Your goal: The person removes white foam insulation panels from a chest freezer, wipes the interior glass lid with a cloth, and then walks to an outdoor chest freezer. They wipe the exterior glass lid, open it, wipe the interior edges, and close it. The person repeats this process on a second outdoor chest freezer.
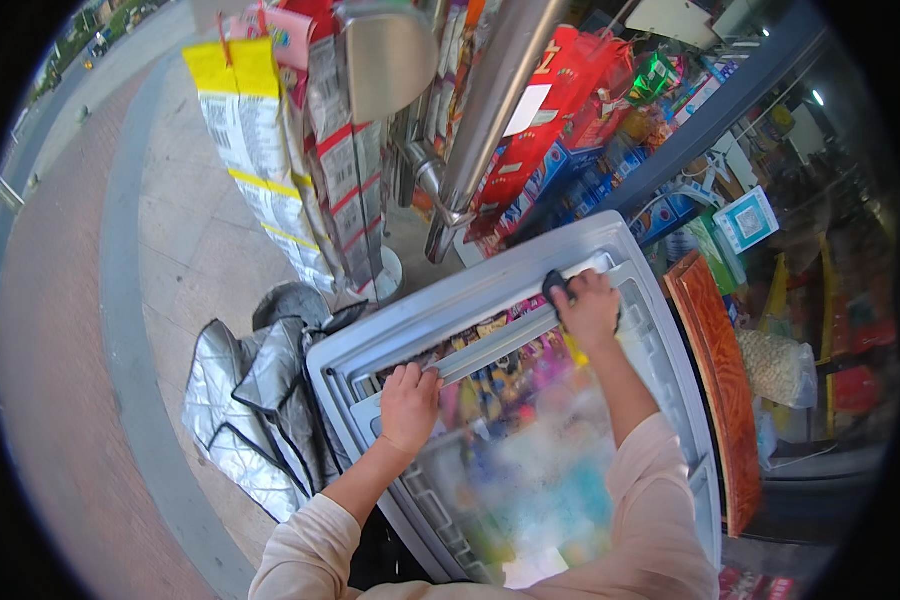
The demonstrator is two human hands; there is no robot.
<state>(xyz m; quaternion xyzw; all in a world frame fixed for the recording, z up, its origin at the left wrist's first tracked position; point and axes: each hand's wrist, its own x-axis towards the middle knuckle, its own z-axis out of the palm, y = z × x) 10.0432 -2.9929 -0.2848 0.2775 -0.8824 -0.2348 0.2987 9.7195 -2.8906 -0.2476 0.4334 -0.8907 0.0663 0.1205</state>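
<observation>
A chest freezer (321,352) with a sliding glass lid (540,450) stands before me, with colourful packaged goods under the fogged glass. My left hand (411,405) rests on the left part of the lid's metal frame (495,346), its fingers curled over the edge; whether it grips the frame is unclear. My right hand (589,307) is at the frame's right end and holds a dark cloth-like item (556,291), partly hidden by the fingers. A narrow gap between the lid frame and the freezer rim shows several wrapped packages (487,327).
Strips of snack packets (247,142) hang at the upper left, beside a steel pole (495,97). A silver quilted cover (259,412) lies left of the freezer. A reddish wooden board (720,397) and a bag of pale puffed pieces (776,367) are to the right.
</observation>
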